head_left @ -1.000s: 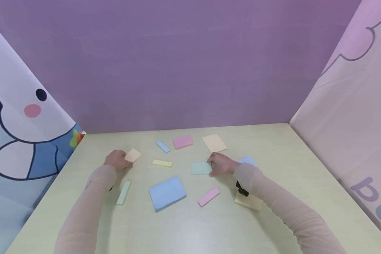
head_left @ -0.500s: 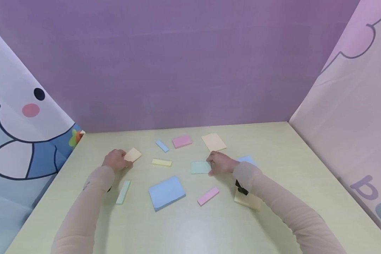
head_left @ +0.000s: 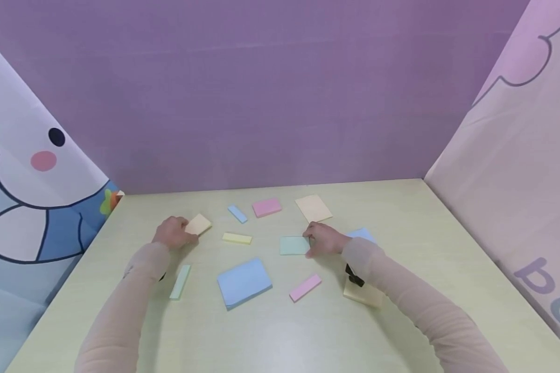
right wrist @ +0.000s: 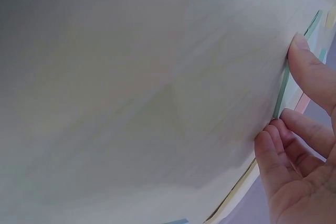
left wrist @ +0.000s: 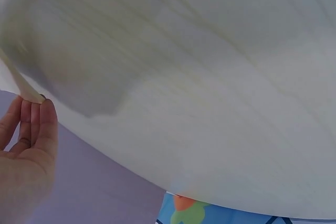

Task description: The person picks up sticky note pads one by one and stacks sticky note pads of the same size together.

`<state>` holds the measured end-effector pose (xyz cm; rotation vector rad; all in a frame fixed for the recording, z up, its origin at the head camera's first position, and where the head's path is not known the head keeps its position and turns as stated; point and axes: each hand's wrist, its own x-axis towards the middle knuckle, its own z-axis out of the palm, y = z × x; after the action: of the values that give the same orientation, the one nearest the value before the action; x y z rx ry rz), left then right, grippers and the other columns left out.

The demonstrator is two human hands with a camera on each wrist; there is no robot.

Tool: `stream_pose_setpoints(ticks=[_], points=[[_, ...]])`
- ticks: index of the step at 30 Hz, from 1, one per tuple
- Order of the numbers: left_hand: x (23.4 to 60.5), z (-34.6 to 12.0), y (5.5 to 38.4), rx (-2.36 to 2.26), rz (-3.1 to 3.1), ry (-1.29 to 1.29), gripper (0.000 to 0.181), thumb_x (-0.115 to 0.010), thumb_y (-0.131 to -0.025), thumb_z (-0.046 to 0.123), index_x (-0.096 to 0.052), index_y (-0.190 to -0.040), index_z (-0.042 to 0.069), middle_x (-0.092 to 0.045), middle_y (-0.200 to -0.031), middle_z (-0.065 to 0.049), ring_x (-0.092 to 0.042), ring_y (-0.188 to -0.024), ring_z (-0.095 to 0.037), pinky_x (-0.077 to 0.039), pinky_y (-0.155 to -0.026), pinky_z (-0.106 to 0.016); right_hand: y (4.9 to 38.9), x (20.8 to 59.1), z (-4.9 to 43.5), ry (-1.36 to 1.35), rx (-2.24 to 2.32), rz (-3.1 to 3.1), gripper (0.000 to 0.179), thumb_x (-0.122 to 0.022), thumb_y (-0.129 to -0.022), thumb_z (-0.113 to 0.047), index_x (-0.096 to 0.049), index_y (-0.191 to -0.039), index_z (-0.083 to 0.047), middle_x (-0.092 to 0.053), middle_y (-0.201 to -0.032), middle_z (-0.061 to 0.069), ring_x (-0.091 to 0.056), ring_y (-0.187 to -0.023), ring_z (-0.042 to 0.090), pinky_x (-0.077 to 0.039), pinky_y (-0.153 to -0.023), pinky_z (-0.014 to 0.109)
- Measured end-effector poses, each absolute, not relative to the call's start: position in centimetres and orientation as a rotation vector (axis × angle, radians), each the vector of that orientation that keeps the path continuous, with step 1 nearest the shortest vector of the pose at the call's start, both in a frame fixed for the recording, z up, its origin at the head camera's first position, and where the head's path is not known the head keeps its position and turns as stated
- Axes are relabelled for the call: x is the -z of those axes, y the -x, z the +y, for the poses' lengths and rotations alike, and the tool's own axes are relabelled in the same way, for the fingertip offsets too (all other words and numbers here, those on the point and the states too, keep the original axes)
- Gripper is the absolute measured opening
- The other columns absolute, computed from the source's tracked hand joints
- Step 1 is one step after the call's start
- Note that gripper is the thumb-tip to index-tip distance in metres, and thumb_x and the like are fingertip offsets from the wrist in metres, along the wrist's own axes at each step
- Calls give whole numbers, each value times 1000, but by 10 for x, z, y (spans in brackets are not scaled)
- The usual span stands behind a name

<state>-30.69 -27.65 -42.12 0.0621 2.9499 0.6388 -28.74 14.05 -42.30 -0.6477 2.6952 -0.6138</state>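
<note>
My left hand (head_left: 175, 233) pinches a small cream sticky note pad (head_left: 199, 225) by its near-left edge at the left of the table. The left wrist view shows this pad (left wrist: 23, 85) held between thumb and fingertips. Near the middle, my right hand (head_left: 325, 240) grips the right end of a pale green sticky note pad (head_left: 293, 245), which lies on the table. In the right wrist view, thumb and forefinger span the green pad's (right wrist: 283, 90) edge. Just behind the right hand lies a larger cream pad (head_left: 313, 208).
Around the hands on the table (head_left: 242, 336) lie a large blue pad (head_left: 245, 283), pink pad (head_left: 267, 207), pink strip (head_left: 305, 288), yellow strip (head_left: 237, 238), blue strip (head_left: 237, 213) and green strip (head_left: 180, 282). The right forearm partly covers a blue pad (head_left: 363, 234) and a yellowish pad (head_left: 361, 295).
The left hand has shifted slightly to the right and away from the body, moving the small cream pad with it. The right hand and the green pad hold still.
</note>
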Motion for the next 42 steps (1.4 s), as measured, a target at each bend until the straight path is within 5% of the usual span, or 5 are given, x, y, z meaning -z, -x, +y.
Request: stream_pose_setpoints(ticks=[33,42], points=[[402,-227,304,-656,3057,-294,54,-72,-71,26,-59,-113,-5,-60,-97,-18,-52,-84,-26,-44,-76,-40,289,423,141,660,637,2699,57,-76,-73,-19,-56,-122,1,-54,-113,10,-50,-98,20,-42,-90,36],[400,-208,302,-634,3057,-410,47,-75,-69,28,-63,-104,0,-53,-81,-8,-46,-75,-21,-38,-67,-33,289,426,143,651,648,2688,58,-77,-71,-19,-56,-122,1,-54,-113,9,-50,-97,20,-43,-89,36]])
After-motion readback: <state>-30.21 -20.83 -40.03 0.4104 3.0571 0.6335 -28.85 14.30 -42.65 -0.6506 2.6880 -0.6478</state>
